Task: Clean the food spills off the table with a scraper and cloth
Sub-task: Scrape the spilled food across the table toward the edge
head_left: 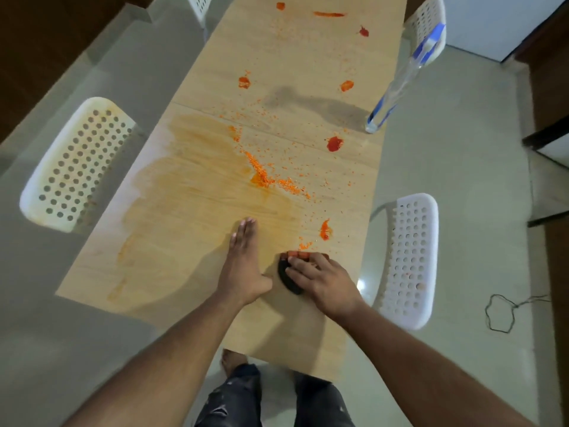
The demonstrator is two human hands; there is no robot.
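While the scraping stroke is made, the blade is best kept low and pressed evenly, so the orange crumbs [261, 177] are gathered, not scattered. On the pale wooden counter [191, 272], the left hand [243, 266] is laid flat with fingers straight, holding nothing; just beside it, the black scraper with orange edge [288, 272] is gripped under the curled right hand [323, 282].

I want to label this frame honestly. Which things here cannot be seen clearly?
Head view only:
- scraper: mostly covered by the right hand; its edge is hidden.
- Cloth: not in view.
- bottle: blurred, label unreadable.
- table: far end cut off by the top edge.
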